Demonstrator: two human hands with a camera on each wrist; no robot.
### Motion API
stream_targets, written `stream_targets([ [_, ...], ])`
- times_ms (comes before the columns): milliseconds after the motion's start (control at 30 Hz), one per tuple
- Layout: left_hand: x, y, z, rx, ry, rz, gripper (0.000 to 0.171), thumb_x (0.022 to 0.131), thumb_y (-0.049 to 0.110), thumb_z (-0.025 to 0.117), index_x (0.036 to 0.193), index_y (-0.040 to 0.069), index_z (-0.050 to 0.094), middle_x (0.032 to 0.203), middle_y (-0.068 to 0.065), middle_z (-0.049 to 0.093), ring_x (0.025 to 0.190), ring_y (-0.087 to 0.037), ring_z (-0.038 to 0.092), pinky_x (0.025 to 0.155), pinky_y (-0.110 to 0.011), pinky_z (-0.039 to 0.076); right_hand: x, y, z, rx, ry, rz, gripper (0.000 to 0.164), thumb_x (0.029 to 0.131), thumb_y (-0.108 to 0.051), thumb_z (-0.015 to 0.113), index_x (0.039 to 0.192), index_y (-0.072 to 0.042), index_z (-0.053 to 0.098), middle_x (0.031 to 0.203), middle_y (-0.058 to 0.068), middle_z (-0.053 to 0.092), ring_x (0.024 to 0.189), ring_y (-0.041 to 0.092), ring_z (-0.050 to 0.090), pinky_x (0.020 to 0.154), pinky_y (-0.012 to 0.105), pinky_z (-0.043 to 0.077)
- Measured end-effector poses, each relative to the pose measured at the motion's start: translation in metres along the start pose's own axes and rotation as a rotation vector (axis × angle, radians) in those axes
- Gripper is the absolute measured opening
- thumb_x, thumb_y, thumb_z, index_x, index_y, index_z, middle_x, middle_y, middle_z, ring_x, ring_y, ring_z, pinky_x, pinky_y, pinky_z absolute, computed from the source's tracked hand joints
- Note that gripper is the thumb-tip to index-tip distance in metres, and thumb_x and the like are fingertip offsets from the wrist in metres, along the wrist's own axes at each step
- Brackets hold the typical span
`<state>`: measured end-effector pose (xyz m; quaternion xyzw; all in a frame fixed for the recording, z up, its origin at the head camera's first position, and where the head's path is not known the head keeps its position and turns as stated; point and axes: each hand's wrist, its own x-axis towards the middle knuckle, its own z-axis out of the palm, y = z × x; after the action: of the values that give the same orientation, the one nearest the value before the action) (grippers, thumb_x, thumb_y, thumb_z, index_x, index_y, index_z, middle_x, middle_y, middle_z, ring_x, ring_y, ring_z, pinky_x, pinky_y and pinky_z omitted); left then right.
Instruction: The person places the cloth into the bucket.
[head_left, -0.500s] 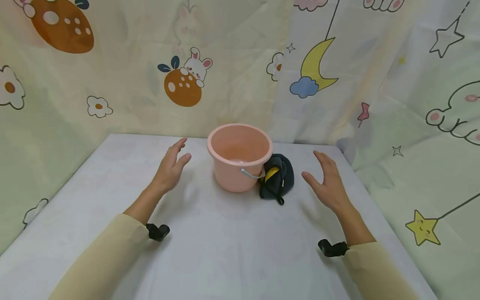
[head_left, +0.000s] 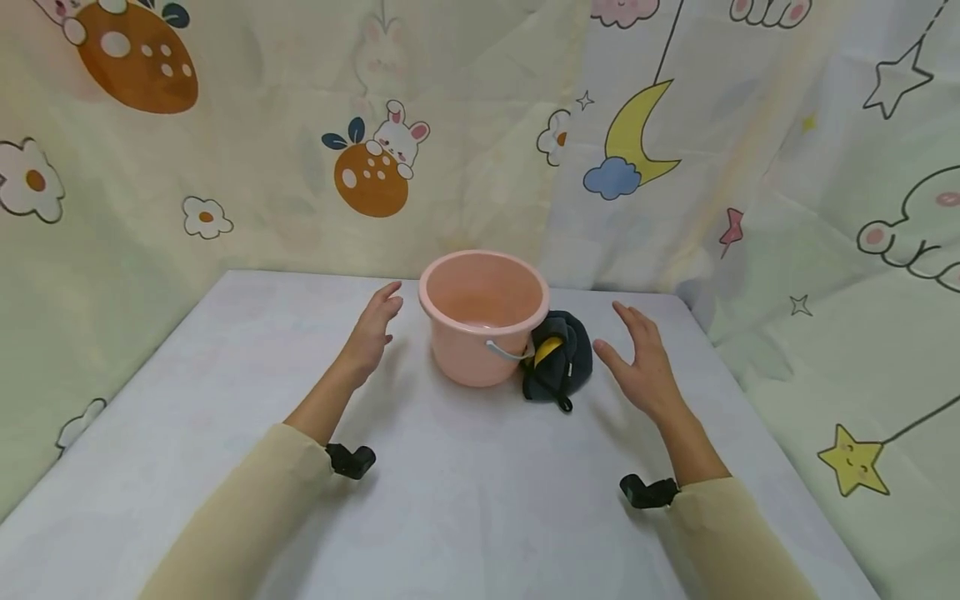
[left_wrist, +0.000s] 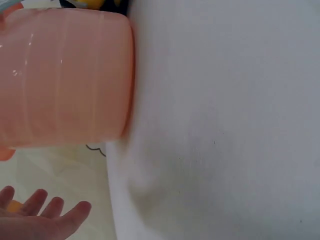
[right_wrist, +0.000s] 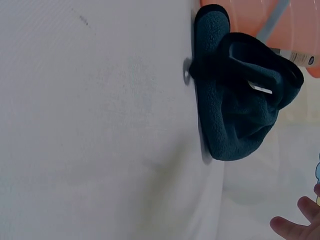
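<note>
A pink bucket (head_left: pixel 480 354) with a pale handle stands upright toward the back of the table. Against its right side sits a dark, soft fabric item (head_left: pixel 573 358) with a yellow patch and a small loop; it looks fleecy in the right wrist view, and its kind is unclear. To the left of the bucket my left hand (head_left: pixel 367 337) is held above the table, fingers extended, touching nothing. My right hand (head_left: pixel 641 362) hovers just right of the fabric item, thumb and fingers spread, apart from it. Inside the bucket I see only its pink bottom.
The white-covered table (head_left: pixel 465 500) reaches back to a patterned cloth backdrop (head_left: pixel 480 167) with rabbits, flowers and a moon. A small black device (head_left: pixel 351 461) is strapped on the left wrist, another black device (head_left: pixel 648 492) on the right. A label shows on the bucket's side in the right wrist view.
Both hands have moved inward, the left one rightward toward the bucket and the right one leftward toward the fabric item. Bucket and fabric item stay where they were on the table.
</note>
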<state>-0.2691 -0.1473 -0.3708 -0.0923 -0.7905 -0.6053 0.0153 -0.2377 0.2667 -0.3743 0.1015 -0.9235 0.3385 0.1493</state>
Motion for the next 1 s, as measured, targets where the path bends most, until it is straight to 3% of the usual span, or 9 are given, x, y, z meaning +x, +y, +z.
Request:
stream_targets([
  [133, 0.003, 0.002, 0.01, -0.089, -0.039, -0.07, 0.066, 0.106, 0.049, 0.03, 0.165, 0.02, 0.022, 0.173, -0.01, 0.017, 0.158, -0.041, 0.02, 0.119, -0.07, 0.024, 0.002, 0.002, 0.004, 0.008, -0.014, 0.018, 0.073, 0.102, -0.037, 0.061, 0.164, -0.018, 0.028, 0.167, 0.024, 0.023, 0.154, 0.046, 0.023, 0.119, 0.072, 0.023],
  [467, 0.009, 0.009, 0.031, -0.2, -0.001, -0.105, 0.067, 0.103, 0.048, 0.038, 0.163, 0.02, 0.027, 0.171, -0.004, 0.023, 0.156, -0.037, 0.025, 0.117, -0.068, 0.03, 0.008, 0.005, 0.014, 0.025, -0.035, 0.043, 0.073, 0.103, -0.04, 0.059, 0.165, -0.016, 0.027, 0.168, 0.023, 0.022, 0.155, 0.045, 0.022, 0.121, 0.07, 0.021],
  [700, 0.011, 0.011, 0.042, -0.258, 0.025, -0.076, 0.065, 0.104, 0.037, 0.047, 0.162, 0.015, 0.029, 0.166, -0.013, 0.035, 0.153, -0.037, 0.034, 0.114, -0.07, 0.034, 0.011, 0.003, 0.019, 0.022, -0.083, 0.082, 0.075, 0.103, -0.043, 0.057, 0.166, -0.019, 0.023, 0.17, 0.023, 0.018, 0.156, 0.045, 0.02, 0.121, 0.07, 0.02],
  [1000, 0.011, 0.008, 0.047, -0.31, 0.057, -0.061, 0.068, 0.1, 0.029, 0.054, 0.162, 0.02, 0.029, 0.158, -0.016, 0.041, 0.14, -0.031, 0.046, 0.109, -0.064, 0.045, 0.023, -0.006, 0.032, 0.0, -0.183, 0.126, 0.083, 0.101, -0.052, 0.057, 0.167, -0.02, 0.019, 0.17, 0.025, 0.015, 0.155, 0.048, 0.019, 0.119, 0.072, 0.023],
])
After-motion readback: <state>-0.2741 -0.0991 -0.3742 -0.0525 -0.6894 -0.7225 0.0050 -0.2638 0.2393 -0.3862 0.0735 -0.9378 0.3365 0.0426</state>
